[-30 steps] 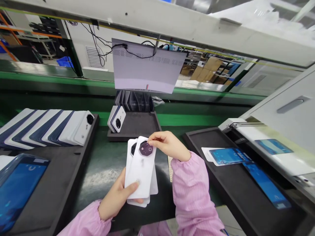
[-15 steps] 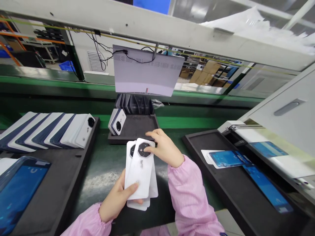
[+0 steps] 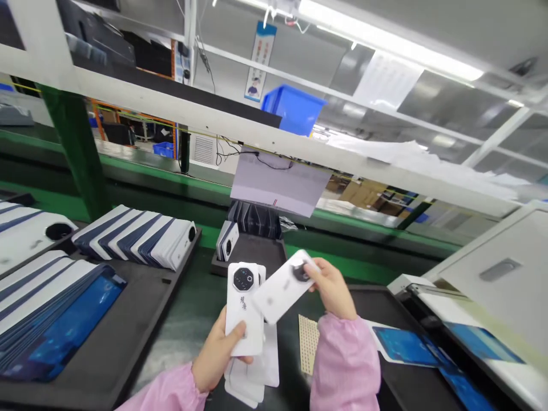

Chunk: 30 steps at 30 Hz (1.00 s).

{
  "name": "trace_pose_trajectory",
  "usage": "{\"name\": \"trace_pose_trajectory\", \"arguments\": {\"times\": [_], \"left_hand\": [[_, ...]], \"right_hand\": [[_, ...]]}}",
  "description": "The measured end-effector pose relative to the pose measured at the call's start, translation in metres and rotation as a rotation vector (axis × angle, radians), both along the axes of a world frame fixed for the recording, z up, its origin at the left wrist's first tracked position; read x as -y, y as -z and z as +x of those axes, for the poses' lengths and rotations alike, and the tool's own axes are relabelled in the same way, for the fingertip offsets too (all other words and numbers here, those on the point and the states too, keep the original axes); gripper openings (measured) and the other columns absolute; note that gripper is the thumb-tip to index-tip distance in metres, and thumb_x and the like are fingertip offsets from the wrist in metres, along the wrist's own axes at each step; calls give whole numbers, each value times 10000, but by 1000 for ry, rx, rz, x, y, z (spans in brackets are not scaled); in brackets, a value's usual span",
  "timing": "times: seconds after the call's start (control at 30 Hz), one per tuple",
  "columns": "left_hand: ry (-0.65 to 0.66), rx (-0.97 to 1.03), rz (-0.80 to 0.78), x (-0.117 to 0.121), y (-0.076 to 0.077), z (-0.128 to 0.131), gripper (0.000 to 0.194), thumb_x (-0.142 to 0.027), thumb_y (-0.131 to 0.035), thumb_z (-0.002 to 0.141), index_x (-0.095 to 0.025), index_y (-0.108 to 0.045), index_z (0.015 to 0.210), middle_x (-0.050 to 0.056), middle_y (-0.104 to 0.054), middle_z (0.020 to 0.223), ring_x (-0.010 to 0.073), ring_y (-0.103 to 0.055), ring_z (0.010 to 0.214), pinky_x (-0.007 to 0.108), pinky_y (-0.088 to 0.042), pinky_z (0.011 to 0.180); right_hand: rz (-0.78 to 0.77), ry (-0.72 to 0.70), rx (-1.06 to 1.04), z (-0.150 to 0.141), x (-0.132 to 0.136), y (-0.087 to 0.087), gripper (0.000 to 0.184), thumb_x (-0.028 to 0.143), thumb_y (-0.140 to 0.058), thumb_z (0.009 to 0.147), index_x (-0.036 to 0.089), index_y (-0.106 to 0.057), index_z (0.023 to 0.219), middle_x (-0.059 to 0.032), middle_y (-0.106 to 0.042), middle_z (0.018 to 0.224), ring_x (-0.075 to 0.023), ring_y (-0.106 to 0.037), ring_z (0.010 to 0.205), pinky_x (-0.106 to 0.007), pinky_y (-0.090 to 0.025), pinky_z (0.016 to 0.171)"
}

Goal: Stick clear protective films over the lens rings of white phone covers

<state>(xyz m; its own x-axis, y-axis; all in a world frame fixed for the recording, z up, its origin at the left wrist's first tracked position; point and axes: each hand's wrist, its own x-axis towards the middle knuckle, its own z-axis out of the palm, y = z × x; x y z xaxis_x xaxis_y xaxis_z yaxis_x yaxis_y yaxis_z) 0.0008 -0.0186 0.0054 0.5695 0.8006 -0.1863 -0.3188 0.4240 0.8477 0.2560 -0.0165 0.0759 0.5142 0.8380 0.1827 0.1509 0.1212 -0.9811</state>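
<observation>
A small fanned stack of white phone back covers (image 3: 242, 317) is in my left hand (image 3: 218, 348), thumb pressed on the top one. That top cover has a dark octagonal camera area and dark script. My right hand (image 3: 336, 288) pinches a single white phone back cover (image 3: 282, 294) by its camera end. It tilts down to the left, slightly blurred, beside the stack and partly in front of it. More white covers (image 3: 246, 385) fan out below my left fingers. Beneath my right wrist lies a beige sheet of small dots (image 3: 307, 342).
A dark tray (image 3: 141, 319) on the left holds rows of white and blue covers (image 3: 132, 234) and blue-filmed ones (image 3: 81, 325). At the back, another dark tray (image 3: 261, 251) holds a few covers. A right-hand tray (image 3: 411, 379) holds blue-filmed panels (image 3: 405, 345) beside a white machine (image 3: 509, 274).
My right hand has taken one white phone back cover off the stack and moved it to the right. The view has tilted up and swung left, showing more ceiling and the left trays.
</observation>
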Motion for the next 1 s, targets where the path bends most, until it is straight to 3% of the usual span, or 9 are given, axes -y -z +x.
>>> {"name": "trace_pose_trajectory", "arguments": {"times": [0.07,0.13,0.3,0.4,0.5,0.63,0.83,1.0], "left_hand": [[-118,18,-44,-1,0,-2,478,-389,-640,757,-213,-473,1169,73,-661,957,175,-628,668,272,-517,491],[-247,30,-99,-4,-1,-4,469,-391,-647,750,-234,-476,1158,61,-649,992,191,-632,759,278,-528,530],[-429,62,-184,-15,-6,-11,420,-358,-666,742,-276,-490,1115,45,-607,1141,202,-627,878,318,-549,627],[-471,81,-199,-19,-5,-13,406,-336,-675,736,-283,-500,1099,41,-602,1151,195,-634,860,320,-550,617],[-484,105,-202,-20,-1,-14,400,-337,-683,728,-274,-511,1084,44,-618,1107,183,-644,808,312,-546,599],[-489,130,-207,-20,1,-14,379,-349,-695,715,-261,-528,1043,35,-632,1045,178,-649,784,301,-543,593],[-476,142,-211,-20,-2,-16,428,-337,-695,717,-279,-521,1104,36,-631,1036,186,-642,823,289,-543,589],[-456,149,-214,-20,-3,-17,440,-325,-688,728,-287,-520,1132,50,-618,1110,186,-639,835,282,-542,584]], "right_hand": [[190,237,-201,12,-3,-1,319,410,-688,619,169,-559,782,36,-598,649,-73,-523,500,-160,-420,412],[243,318,-289,13,-16,1,318,373,-685,597,186,-531,803,43,-614,711,-87,-578,588,-184,-484,488],[13,99,-301,-32,-80,30,323,136,-705,504,160,-561,792,8,-637,692,-155,-619,594,-258,-524,466],[-35,73,-320,-64,-120,52,383,88,-679,572,190,-564,922,3,-641,799,-143,-616,651,-240,-532,488],[-55,40,-370,-82,-149,65,343,130,-645,728,179,-535,1049,-29,-617,957,-143,-615,758,-272,-546,593],[-125,-57,-421,-97,-171,73,286,295,-523,883,150,-525,1129,-74,-570,1111,-180,-594,923,-371,-521,766],[-369,-161,-309,-116,-189,84,315,315,-527,879,155,-517,1150,-79,-556,1148,-198,-581,969,-403,-505,805],[-584,-205,-64,-114,-193,78,310,311,-529,878,156,-521,1147,-80,-557,1147,-197,-581,969,-400,-504,808]]}}
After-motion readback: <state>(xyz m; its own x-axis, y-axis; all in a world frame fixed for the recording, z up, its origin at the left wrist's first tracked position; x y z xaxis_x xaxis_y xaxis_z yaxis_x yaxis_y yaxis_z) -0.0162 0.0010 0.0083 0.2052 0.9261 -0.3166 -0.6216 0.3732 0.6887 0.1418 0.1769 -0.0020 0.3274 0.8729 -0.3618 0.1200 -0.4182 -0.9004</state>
